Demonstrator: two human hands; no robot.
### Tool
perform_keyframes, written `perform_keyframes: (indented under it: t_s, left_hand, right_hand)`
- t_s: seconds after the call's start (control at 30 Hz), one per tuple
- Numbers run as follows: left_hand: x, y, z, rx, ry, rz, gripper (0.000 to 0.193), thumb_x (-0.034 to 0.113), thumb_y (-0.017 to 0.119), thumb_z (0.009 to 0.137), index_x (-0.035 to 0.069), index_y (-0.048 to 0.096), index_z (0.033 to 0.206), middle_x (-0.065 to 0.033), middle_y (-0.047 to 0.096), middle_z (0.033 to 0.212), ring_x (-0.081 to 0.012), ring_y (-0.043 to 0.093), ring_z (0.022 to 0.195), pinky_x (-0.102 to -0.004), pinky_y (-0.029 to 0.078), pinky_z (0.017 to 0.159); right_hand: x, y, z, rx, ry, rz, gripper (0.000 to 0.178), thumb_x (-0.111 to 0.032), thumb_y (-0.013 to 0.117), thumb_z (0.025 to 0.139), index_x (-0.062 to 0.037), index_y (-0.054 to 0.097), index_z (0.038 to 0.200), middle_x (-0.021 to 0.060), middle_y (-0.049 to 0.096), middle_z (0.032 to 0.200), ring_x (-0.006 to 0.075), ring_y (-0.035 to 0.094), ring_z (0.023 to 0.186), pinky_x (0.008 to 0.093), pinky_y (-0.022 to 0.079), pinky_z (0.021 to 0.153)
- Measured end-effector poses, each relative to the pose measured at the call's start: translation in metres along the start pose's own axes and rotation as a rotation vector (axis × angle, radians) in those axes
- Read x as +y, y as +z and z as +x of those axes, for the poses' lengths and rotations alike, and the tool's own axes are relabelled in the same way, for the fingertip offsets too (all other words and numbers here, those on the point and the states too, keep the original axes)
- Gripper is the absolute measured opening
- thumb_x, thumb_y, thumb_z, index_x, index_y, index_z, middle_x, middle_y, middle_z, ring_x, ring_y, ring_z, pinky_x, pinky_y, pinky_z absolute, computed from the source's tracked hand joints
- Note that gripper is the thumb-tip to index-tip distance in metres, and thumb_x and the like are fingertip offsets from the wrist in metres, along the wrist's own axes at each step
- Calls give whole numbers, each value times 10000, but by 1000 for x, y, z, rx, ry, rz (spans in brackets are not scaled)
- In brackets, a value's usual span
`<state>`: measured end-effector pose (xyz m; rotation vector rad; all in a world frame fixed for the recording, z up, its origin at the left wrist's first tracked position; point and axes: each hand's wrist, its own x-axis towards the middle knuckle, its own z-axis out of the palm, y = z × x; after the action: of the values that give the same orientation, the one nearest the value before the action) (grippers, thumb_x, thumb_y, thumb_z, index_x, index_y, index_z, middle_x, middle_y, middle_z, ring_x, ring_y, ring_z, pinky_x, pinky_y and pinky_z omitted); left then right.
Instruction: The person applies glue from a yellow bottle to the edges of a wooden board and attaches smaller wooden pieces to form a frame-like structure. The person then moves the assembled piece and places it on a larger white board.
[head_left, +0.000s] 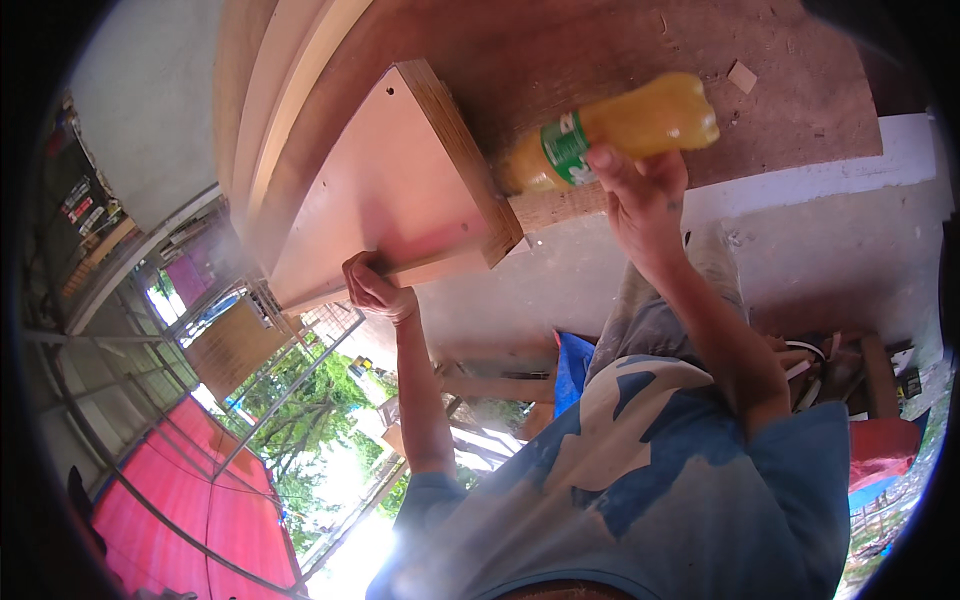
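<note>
My right hand (642,195) is closed around a plastic bottle (650,115) with yellow-orange contents and a green label. The bottle lies nearly sideways, its narrow end pointing left and down. That end is blurred, close to the plywood edge of a wooden box-like panel (375,175); whether they touch I cannot tell. The panel has a smooth light face with small dark holes and thick layered edges. At its near edge my left hand (378,287) has its fingers curled over the rim, gripping it.
Beneath the panel and bottle spreads a brown wooden board (790,120) with a small square wood chip (742,77) on it. Curved wooden strips (285,110) stand at the upper left. Wood pieces (870,375) lie at the lower right. A pink sheet (195,500) hangs beyond metal bars at the lower left.
</note>
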<state>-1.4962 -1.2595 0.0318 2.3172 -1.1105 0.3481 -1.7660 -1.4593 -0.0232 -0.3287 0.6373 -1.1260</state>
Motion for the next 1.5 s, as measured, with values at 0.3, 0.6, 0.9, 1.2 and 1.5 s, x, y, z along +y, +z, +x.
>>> perform_keyframes:
  t_s: [0.3,0.6,0.9,1.2,1.5]
  left_hand:
    - [1,1,4,5,9,52,478,315,345,1018,31,594,726,-101,612,786,-264,583,703,-392,450,660]
    - [0,1,0,22,72,74,475,318,347,1018,28,591,732,-108,616,785,-282,584,696,-407,455,659]
    - [7,1,0,36,57,61,453,310,358,1007,29,585,734,-113,619,785,-299,598,698,-417,464,655]
    - [4,3,2,46,112,52,478,311,351,1016,9,614,755,-81,575,693,-202,514,591,-357,411,571]
    - [5,1,3,4,109,111,419,290,363,992,28,582,750,-120,621,799,-312,591,689,-415,461,646]
  right_hand:
    - [24,60,107,-99,-334,40,326,-167,778,857,-13,635,1106,51,707,1020,114,657,927,280,506,827]
    - [4,51,68,-136,-240,-63,323,-212,806,842,-10,657,1046,46,707,976,108,640,894,269,487,770]
    - [8,52,63,-100,-279,-43,294,-162,795,843,-14,649,1052,49,709,1006,125,658,937,297,508,857]
    - [43,54,125,-119,-297,156,344,-54,782,840,-8,614,1136,47,686,993,150,643,896,280,516,815]
    - [39,60,132,-149,-288,155,298,-34,751,863,-17,616,1128,38,678,1012,143,633,918,273,507,829]
